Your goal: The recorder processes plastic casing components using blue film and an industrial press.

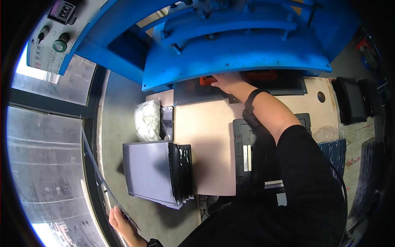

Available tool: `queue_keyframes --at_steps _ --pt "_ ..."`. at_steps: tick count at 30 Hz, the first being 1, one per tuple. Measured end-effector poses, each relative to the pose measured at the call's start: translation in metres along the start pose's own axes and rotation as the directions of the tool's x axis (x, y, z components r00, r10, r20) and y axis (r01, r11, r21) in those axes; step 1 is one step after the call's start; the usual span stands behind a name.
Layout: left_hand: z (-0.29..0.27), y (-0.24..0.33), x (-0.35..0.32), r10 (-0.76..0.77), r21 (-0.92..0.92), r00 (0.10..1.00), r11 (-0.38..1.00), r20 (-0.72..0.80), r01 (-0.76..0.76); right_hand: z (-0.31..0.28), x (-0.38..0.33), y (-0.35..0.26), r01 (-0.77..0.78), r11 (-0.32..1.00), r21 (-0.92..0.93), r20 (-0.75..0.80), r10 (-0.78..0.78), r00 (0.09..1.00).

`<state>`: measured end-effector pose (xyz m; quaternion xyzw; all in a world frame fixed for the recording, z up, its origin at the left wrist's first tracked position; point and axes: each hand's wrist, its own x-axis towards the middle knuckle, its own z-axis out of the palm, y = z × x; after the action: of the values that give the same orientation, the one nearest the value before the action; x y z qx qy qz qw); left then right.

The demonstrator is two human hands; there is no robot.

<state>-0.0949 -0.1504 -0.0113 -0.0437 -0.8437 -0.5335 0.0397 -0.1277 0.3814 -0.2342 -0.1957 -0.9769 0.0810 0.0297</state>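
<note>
My left hand, low at the left, is closed on the lower end of a thin dark flat panel, which I see nearly edge-on, standing tilted. My right arm reaches forward across the wooden board. My right hand is under the front edge of the blue press plate, beside an orange-red piece on a black plate. Its thumb side shows next to that piece. The plate's edge hides most of its fingers, so I cannot tell whether they grip it.
A stack of flat grey-faced panels stands left of the wooden board. Behind it are a clear plastic bag and a small black tray. A black frame fixture lies under my right forearm. A control box is at upper left.
</note>
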Motion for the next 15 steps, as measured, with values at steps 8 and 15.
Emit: queue_keyframes --at_steps 8,15 --pt "-0.019 -0.026 -0.002 -0.018 -0.002 0.999 1.000 0.032 0.018 -0.019 -0.007 0.009 -0.031 0.949 0.314 0.130 -0.011 0.991" --pt "0.016 -0.012 0.005 0.057 -0.064 0.998 0.996 0.034 -0.055 -0.030 -0.028 0.008 0.051 0.980 0.191 0.133 -0.077 0.988"
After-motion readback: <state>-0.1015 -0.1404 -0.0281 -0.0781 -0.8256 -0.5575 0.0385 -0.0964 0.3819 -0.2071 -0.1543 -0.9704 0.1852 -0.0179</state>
